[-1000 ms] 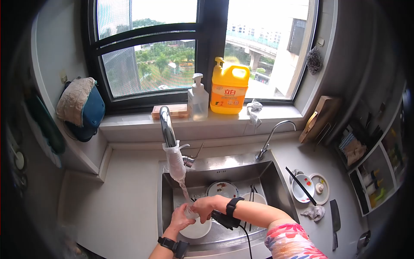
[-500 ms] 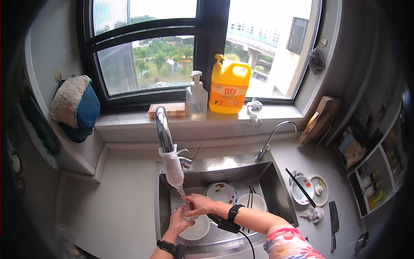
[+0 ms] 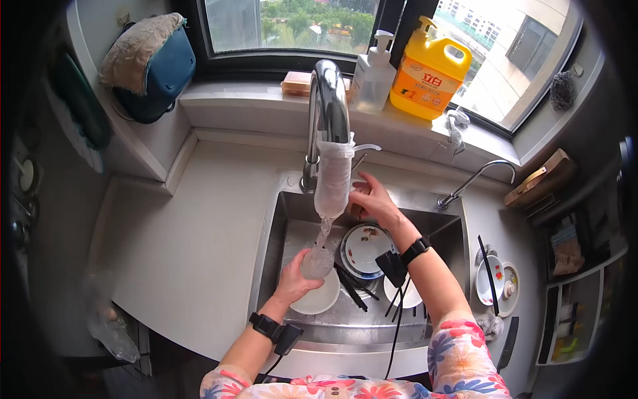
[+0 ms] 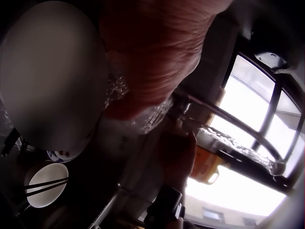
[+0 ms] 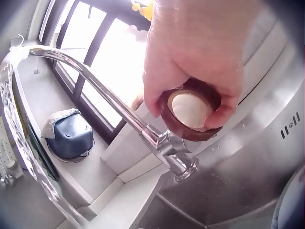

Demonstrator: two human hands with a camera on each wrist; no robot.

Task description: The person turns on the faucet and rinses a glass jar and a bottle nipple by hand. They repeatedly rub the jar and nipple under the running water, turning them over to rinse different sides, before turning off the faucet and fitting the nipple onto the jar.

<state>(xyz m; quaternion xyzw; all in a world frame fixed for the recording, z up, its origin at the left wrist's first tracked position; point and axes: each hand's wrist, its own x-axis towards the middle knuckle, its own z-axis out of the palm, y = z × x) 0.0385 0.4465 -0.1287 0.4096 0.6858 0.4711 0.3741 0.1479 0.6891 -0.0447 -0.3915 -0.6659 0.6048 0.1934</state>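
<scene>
1 glass [image 3: 318, 263] vert., mouth up

You can read 1 brand only. The yellow jug [image 3: 427, 70] on the window sill [image 3: 266, 100], just beside the pump bottle [image 3: 372, 73], has an orange label with the 2 Chinese characters 立白 across its middle. The finer print under those characters on the same label is too small to make out. The pump bottle's own label is too blurred to read. In your 2 wrist views no lettering or number is legible.
</scene>
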